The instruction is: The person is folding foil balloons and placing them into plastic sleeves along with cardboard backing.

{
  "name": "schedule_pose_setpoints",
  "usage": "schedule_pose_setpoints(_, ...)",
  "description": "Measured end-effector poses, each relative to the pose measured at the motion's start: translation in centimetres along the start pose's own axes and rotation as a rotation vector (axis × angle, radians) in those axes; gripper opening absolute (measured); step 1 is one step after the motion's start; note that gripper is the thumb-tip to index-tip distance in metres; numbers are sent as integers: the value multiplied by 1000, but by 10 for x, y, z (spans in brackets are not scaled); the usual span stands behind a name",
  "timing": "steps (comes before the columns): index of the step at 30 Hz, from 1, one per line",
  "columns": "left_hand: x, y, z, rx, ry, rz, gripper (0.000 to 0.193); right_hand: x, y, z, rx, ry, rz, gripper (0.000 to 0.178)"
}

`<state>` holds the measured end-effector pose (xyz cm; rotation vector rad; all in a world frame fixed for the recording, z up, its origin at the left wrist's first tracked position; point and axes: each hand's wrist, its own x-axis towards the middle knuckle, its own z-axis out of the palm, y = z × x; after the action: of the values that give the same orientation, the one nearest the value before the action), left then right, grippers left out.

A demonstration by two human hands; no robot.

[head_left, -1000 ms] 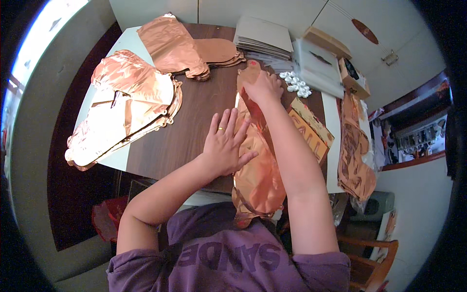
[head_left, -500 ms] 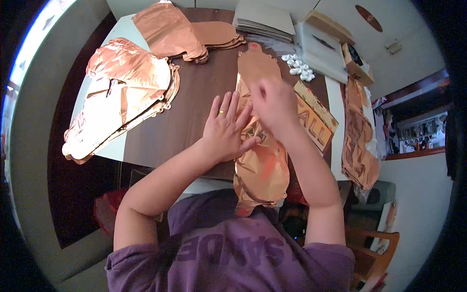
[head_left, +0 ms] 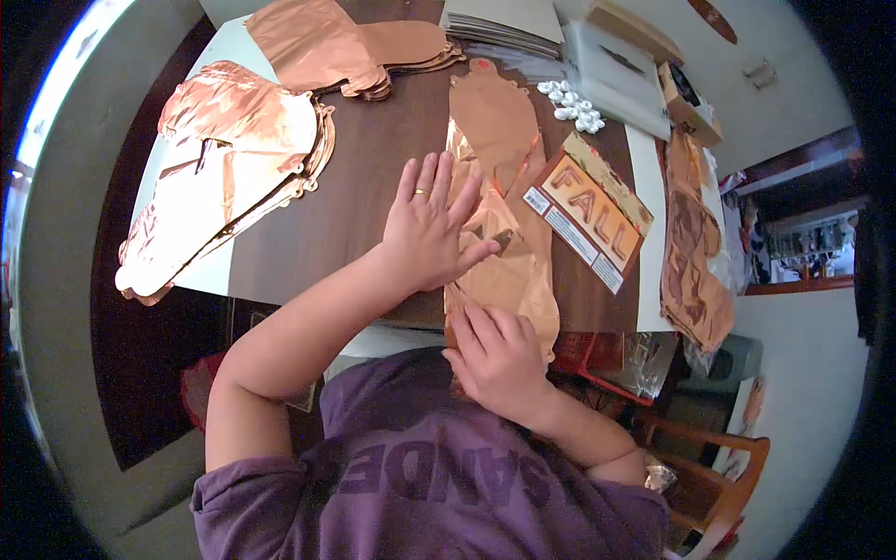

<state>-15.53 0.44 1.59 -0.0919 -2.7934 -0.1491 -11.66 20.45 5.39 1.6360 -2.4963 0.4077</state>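
A flat, uninflated copper foil balloon (head_left: 495, 107) lies lengthwise on the brown table in front of me, its near end reaching the table edge by my shirt. My left hand (head_left: 431, 224) rests flat on its left side, fingers spread, a ring on one finger. At the near end, my right hand (head_left: 502, 359) has its fingers bent over the foil's left edge, and a narrow fold stands up at the fingertips. Part of that near end is hidden under this hand. Right of the balloon lies a printed header card (head_left: 593, 210) with orange lettering.
Copper foil balloons lie in stacks at the left (head_left: 243, 140) and far left (head_left: 313, 47). Small white coiled bundles (head_left: 571, 107) sit at the far right, near a pile of grey cards (head_left: 504, 28) and clear plastic sleeves (head_left: 611, 79). More crumpled copper foil (head_left: 691, 252) hangs along the right edge.
My right hand has come from over the balloon's middle down to its near end, uncovering the header card. My left hand stays flat on the foil. The view has shifted slightly.
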Motion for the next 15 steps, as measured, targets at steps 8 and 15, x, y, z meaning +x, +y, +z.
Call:
schedule_pose_setpoints(8,1,1,2,0,8,3,87,18,0,10,38,12,23,55)
schedule_pose_setpoints(15,-5,0,-8,-28,-17,-32,87,10,-8,12,-14,4,11,59)
